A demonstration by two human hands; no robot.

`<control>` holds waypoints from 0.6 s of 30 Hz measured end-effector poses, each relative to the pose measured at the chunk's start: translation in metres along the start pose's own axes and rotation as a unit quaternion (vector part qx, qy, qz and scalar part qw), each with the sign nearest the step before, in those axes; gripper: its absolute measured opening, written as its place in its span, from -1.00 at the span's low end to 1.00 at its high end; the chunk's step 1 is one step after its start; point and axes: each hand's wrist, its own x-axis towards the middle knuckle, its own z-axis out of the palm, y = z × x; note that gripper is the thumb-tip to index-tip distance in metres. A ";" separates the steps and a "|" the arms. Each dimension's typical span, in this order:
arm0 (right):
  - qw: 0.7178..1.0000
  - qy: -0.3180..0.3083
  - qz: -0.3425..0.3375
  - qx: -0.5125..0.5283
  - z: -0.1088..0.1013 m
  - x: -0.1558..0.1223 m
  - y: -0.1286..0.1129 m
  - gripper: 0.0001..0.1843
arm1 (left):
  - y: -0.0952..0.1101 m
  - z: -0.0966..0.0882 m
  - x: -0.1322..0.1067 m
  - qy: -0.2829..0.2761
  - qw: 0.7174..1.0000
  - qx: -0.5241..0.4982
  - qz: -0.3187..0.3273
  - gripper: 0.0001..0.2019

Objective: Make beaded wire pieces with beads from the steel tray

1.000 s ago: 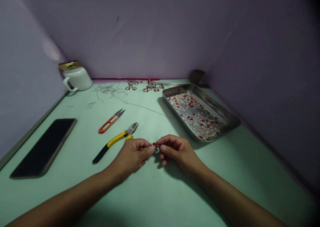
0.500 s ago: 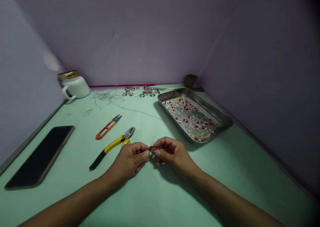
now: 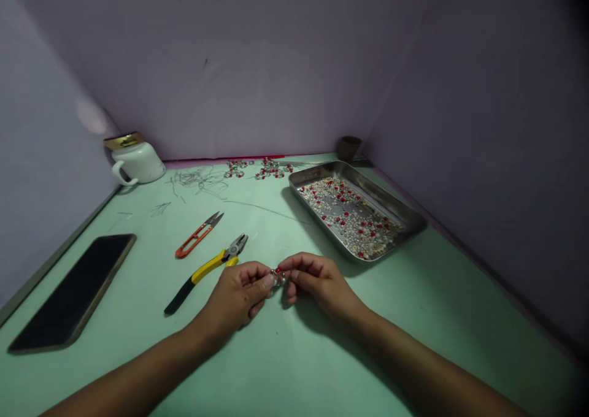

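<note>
A small beaded ring (image 3: 278, 277) of clear and red beads sits between my two hands, low over the green tabletop. My left hand (image 3: 248, 288) pinches its left side between thumb and fingers. On the other side, my right hand (image 3: 315, 281) is closed at the ring's right edge, with the index fingertip by the red bead. The fingers cover part of the piece, and any wire in it is too fine to make out. Combination pliers (image 3: 207, 273) with yellow and black handles lie just left of my left hand, and orange thread snips (image 3: 197, 236) lie beyond them.
A metal tray (image 3: 322, 236) of loose red, clear and pale beads stands at right. Finished-looking bead clusters (image 3: 275, 168) and tangled wire (image 3: 196, 179) lie at the back. A white mug (image 3: 140, 162), a phone (image 3: 73, 294) and a dark cup (image 3: 348, 148) stand or lie around the edges.
My right index fingertip has shifted slightly left, onto or near the red bead. My left hand keeps its pinch. The view has moved very slightly.
</note>
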 end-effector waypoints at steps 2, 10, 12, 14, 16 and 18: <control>1.000 0.000 0.001 0.010 0.000 0.001 0.000 -0.88 | 0.000 0.000 0.000 0.002 1.000 0.003 0.002 -0.74; 1.000 -0.013 -0.007 -0.001 -0.002 0.002 0.000 -0.87 | -0.004 -0.002 0.001 -0.011 1.000 -0.005 0.009 -0.73; 1.000 -0.020 -0.014 -0.018 -0.002 0.001 -0.001 -0.85 | -0.005 -0.004 0.002 -0.018 1.000 0.004 0.005 -0.72; 0.999 -0.022 -0.017 -0.031 -0.002 0.000 -0.001 -0.83 | -0.006 -0.005 0.002 -0.018 1.000 0.003 0.003 -0.72; 0.999 -0.022 -0.019 -0.037 -0.002 0.000 -0.001 -0.83 | -0.006 -0.005 0.002 -0.018 1.000 -0.004 0.002 -0.73; 0.999 -0.025 -0.023 -0.038 -0.002 0.000 -0.001 -0.83 | -0.006 -0.006 0.003 -0.022 1.000 -0.011 0.000 -0.73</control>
